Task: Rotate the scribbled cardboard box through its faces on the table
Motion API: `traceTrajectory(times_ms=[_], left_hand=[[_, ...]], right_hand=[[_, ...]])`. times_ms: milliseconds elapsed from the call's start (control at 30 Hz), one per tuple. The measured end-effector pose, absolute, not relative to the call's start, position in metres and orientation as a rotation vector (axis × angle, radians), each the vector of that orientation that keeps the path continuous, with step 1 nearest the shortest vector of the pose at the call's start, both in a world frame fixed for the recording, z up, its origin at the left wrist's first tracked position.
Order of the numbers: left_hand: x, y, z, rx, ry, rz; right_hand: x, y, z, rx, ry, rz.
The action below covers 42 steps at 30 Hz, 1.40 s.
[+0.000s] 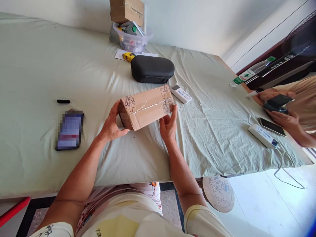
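Between my two hands is a long brown cardboard box (148, 107), tilted, with a strip of shiny tape along its seam and black scribbles near its ends. My left hand (112, 125) grips the left end, thumb along the lower edge. At the other end my right hand (170, 124) holds the lower right corner, with its index finger up the side. Just behind the box lies a black zip case (152, 69). A white power bank (182, 94) rests beside the box's right end.
A phone (69, 130) and small black stick (63, 101) lie at left. Behind stand a plastic basket (134, 42), a carton (127, 11) and a yellow tape measure (128, 56). At right are a bottle (251, 72), another power bank (262, 136), a phone (271, 126) and another person's hands (283, 118).
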<state>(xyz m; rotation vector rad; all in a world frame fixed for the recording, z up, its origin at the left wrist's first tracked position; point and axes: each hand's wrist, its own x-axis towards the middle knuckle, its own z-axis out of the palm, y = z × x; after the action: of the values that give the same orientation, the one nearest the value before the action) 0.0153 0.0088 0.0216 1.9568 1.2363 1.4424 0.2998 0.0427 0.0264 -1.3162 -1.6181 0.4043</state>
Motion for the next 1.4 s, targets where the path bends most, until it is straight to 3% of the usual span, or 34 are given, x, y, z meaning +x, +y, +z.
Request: traceTrajectory(times_ms=[433, 867, 1100, 1233, 1400], left_hand=[[0.015, 0.008, 0.025, 1.694, 1.125, 1.372], [0.006, 0.02, 0.017, 1.344, 1.096, 1.585], [0.011, 0.017, 0.022, 1.148, 1.314, 1.616], [0.014, 0.01, 0.031, 1.212, 1.597, 1.667], [0.018, 0.004, 0.04, 1.331, 1.62, 1.608]], right_hand=[[0.295, 0.05, 0.021, -1.173, -1.418, 0.828], [0.307, 0.047, 0.036, -1.554, -1.662, 0.604], [0.297, 0.044, 0.037, -1.379, -1.616, 0.521], [0.294, 0.041, 0.037, -1.269, -1.589, 0.382], [0.293, 0.038, 0.035, -1.231, -1.559, 0.4]])
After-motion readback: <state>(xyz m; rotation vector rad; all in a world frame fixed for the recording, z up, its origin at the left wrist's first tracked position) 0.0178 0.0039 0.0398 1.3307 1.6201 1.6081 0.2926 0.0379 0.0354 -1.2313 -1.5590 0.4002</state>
